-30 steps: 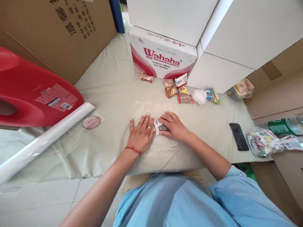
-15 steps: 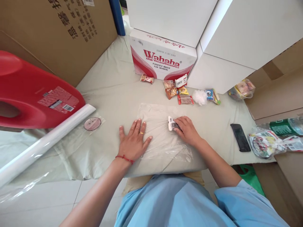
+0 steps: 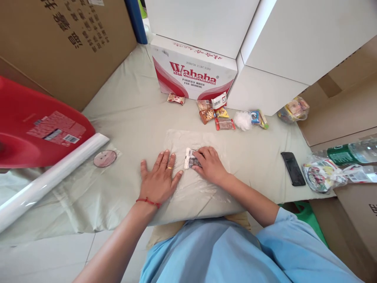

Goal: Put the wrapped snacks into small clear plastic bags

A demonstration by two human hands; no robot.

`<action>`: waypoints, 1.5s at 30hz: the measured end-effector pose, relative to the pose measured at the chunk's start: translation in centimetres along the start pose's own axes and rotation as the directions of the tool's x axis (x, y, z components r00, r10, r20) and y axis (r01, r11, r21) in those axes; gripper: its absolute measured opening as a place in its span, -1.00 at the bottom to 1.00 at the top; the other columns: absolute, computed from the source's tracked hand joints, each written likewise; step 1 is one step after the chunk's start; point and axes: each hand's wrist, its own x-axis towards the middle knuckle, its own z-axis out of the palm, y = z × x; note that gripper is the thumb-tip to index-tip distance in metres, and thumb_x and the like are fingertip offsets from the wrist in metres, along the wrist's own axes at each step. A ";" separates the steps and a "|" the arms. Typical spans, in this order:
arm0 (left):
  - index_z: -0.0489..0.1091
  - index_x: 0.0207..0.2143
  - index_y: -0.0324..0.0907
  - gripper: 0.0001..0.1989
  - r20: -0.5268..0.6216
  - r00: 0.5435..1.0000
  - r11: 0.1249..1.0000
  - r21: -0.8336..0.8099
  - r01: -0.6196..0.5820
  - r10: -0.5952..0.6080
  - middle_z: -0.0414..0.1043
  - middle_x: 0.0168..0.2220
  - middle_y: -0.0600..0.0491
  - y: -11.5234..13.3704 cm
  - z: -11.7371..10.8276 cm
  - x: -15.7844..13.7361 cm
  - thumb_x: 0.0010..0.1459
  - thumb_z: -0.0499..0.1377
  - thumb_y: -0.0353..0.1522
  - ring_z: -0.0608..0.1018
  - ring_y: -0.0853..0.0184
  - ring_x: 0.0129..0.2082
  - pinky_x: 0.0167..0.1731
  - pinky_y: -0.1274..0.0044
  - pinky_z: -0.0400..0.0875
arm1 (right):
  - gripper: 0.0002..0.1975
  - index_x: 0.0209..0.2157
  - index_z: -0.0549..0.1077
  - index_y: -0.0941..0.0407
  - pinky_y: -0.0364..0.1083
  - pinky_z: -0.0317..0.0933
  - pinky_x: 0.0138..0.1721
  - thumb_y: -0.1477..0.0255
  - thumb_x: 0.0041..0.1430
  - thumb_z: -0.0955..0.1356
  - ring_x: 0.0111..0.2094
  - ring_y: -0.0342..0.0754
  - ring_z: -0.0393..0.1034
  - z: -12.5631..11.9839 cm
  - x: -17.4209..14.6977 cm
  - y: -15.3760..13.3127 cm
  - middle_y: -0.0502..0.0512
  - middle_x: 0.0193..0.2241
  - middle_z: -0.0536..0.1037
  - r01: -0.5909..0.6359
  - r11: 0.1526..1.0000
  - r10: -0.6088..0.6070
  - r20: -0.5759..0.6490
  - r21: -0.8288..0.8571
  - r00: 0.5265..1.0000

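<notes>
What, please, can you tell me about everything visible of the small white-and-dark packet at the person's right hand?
The small white-and-dark packet looks like thin wrapping, with a white end strip toward the bare left hand, which does not touch it, and darker, unreadable print beyond. The bare right hand holds it, fingers covering its other end and thumb along its near side. It seems to lie on the clear, wrinkled plastic film. Whether it is sealed cannot be told.

The packet (image 3: 193, 158) in my right hand (image 3: 213, 166) looks like smooth printed plastic; the film (image 3: 191, 188) beneath is clear, thin and creased. The tablecloth (image 3: 129, 106) looks matt and wrinkled, the red jug (image 3: 17, 114) glossy plastic, the brown carton (image 3: 108, 74) matt cardboard, my ring (image 3: 170, 168) shiny metal.
</notes>
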 end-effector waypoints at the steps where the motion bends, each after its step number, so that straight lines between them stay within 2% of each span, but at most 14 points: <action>1: 0.04 0.49 -0.20 -0.29 -0.003 1.000 1.000 -0.003 0.002 -0.002 -0.10 0.54 -0.15 0.0 0.0 0.0 0.45 -0.26 -0.06 0.11 -0.01 0.51 0.38 -0.24 -0.28 | -0.56 0.18 0.49 0.13 0.28 0.12 0.30 0.23 0.36 0.39 0.20 0.24 0.26 0.2 0.0 0.4 0.33 0.08 0.51 0.016 1.000 -0.016 0.024 0.004 1.000; 4: 0.04 0.49 -0.20 -0.27 -0.005 1.000 1.000 -0.008 0.001 -0.001 -0.10 0.54 -0.14 0.0 0.1 0.0 0.44 -0.27 -0.04 0.10 0.00 0.51 0.39 -0.23 -0.30 | -0.60 0.19 0.49 0.11 0.22 0.11 0.34 0.31 0.41 0.31 0.27 0.20 0.21 -1.2 1.0 3.7 0.29 0.13 0.50 0.005 1.000 -0.005 0.002 -0.005 1.000; 8: 0.04 0.49 -0.20 -0.26 0.007 1.000 1.000 -0.010 0.001 -0.001 -0.10 0.54 -0.14 -0.2 0.2 0.1 0.43 -0.26 -0.02 0.09 0.00 0.52 0.39 -0.22 -0.28 | -0.41 0.33 0.36 0.19 0.20 0.04 0.37 0.61 0.30 0.20 0.37 0.20 0.09 -4.4 4.5 10.3 0.31 0.33 0.35 -0.188 0.957 0.187 -0.025 -0.223 0.982; 12: 0.02 0.50 -0.21 -0.25 0.015 1.000 1.000 -0.012 0.011 -0.010 -0.11 0.54 -0.15 -0.1 0.0 0.1 0.42 -0.23 -0.01 0.09 -0.02 0.52 0.39 -0.22 -0.28 | -0.42 0.38 0.28 0.16 0.18 0.15 0.25 0.58 0.38 0.14 0.31 0.24 0.14 -5.2 6.4 13.6 0.33 0.35 0.33 -0.305 0.875 0.344 0.038 -0.377 0.938; 16: -0.04 0.51 -0.27 -0.19 0.016 1.000 1.000 -0.024 0.010 -0.010 -0.12 0.54 -0.18 0.2 -0.2 0.0 0.41 -0.21 0.03 0.08 -0.01 0.52 0.40 -0.20 -0.31 | -0.53 0.31 0.37 0.15 0.17 0.20 0.09 0.42 0.44 0.21 0.13 0.28 0.23 -4.2 5.0 12.7 0.40 0.15 0.48 -0.349 0.827 0.375 -0.030 -0.441 0.926; 18: -0.07 0.51 -0.28 -0.18 0.011 1.000 0.999 -0.033 0.012 -0.012 -0.12 0.54 -0.19 0.2 -0.3 -0.1 0.40 -0.20 0.04 0.08 0.00 0.52 0.40 -0.19 -0.32 | -0.56 0.24 0.43 0.17 0.17 0.21 0.06 0.40 0.41 0.25 0.06 0.27 0.25 -3.6 3.6 12.3 0.40 0.05 0.52 -0.363 0.848 0.355 -0.095 -0.386 0.930; 21: -0.07 0.52 -0.26 -0.19 0.007 1.000 0.999 -0.041 0.015 -0.015 -0.12 0.54 -0.20 0.2 -0.4 -0.1 0.41 -0.20 0.04 0.07 -0.01 0.52 0.41 -0.18 -0.34 | -0.64 0.09 0.52 0.17 0.17 0.28 0.02 0.37 0.36 0.28 -0.06 0.20 0.33 -3.3 1.8 12.2 0.32 -0.10 0.53 -0.401 0.909 0.370 -0.225 -0.112 0.901; 24: -0.07 0.52 -0.24 -0.19 0.012 1.000 0.999 -0.043 0.015 -0.015 -0.12 0.54 -0.20 0.2 -0.4 -0.1 0.40 -0.19 0.04 0.08 -0.04 0.52 0.40 -0.19 -0.33 | -0.67 0.01 0.53 0.12 0.12 0.37 -0.05 0.28 0.32 0.32 -0.18 0.10 0.39 -4.2 0.9 11.2 0.19 -0.18 0.52 -0.416 0.889 0.457 -0.303 0.190 0.837; 28: -0.07 0.52 -0.23 -0.18 0.015 1.000 0.999 -0.038 0.012 -0.012 -0.11 0.54 -0.20 0.1 -0.3 0.0 0.40 -0.20 0.05 0.07 -0.06 0.52 0.40 -0.19 -0.32 | -0.67 0.06 0.49 0.05 0.06 0.40 -0.06 0.23 0.36 0.34 -0.15 0.06 0.43 -6.8 0.8 6.6 0.16 -0.11 0.52 -0.270 0.919 0.362 -0.342 0.287 0.867; 31: -0.06 0.52 -0.25 -0.17 0.015 1.000 0.999 -0.036 0.007 -0.006 -0.10 0.54 -0.20 0.1 -0.2 0.0 0.40 -0.20 0.05 0.08 -0.07 0.52 0.40 -0.19 -0.30 | -0.69 0.09 0.48 0.05 0.09 0.37 0.02 0.26 0.41 0.32 -0.04 0.10 0.41 -7.1 1.1 3.0 0.20 -0.06 0.51 -0.118 0.962 0.189 -0.294 0.245 0.937; 35: -0.06 0.52 -0.27 -0.17 0.008 1.000 0.999 -0.034 0.009 -0.008 -0.10 0.53 -0.20 0.1 -0.3 0.0 0.40 -0.20 0.05 0.07 -0.06 0.52 0.41 -0.17 -0.29 | -0.67 0.14 0.50 0.06 0.20 0.30 0.14 0.37 0.40 0.32 0.07 0.18 0.33 -3.6 0.7 0.9 0.26 0.01 0.52 0.009 0.993 -0.003 -0.053 0.114 0.999; 37: -0.05 0.51 -0.28 -0.18 0.007 1.000 0.999 -0.035 0.012 -0.012 -0.10 0.53 -0.20 0.2 -0.3 -0.1 0.40 -0.21 0.04 0.08 -0.04 0.52 0.41 -0.17 -0.30 | -0.59 0.23 0.44 0.07 0.28 0.22 0.23 0.40 0.38 0.33 0.19 0.23 0.25 -1.3 0.0 0.7 0.30 0.16 0.46 0.019 0.999 -0.021 0.040 0.045 0.999; 41: -0.04 0.51 -0.30 -0.18 0.004 1.000 0.999 -0.034 0.006 -0.005 -0.10 0.53 -0.21 0.2 -0.3 -0.1 0.41 -0.23 0.03 0.08 0.00 0.52 0.41 -0.16 -0.31 | -0.47 0.35 0.30 0.06 0.39 -0.03 0.39 0.30 0.40 0.34 0.42 0.28 -0.03 0.8 -1.2 1.1 0.33 0.42 0.18 0.029 1.000 -0.028 0.054 -0.012 0.998; 45: -0.04 0.51 -0.29 -0.18 -0.002 1.000 0.999 -0.032 0.000 0.000 -0.09 0.53 -0.20 0.1 -0.3 -0.1 0.41 -0.23 0.04 0.08 -0.01 0.52 0.41 -0.17 -0.30 | -0.54 0.31 0.36 0.03 0.36 0.01 0.37 0.34 0.43 0.31 0.35 0.24 0.12 0.4 -1.2 1.5 0.31 0.34 0.30 0.007 1.000 -0.007 0.046 0.002 0.999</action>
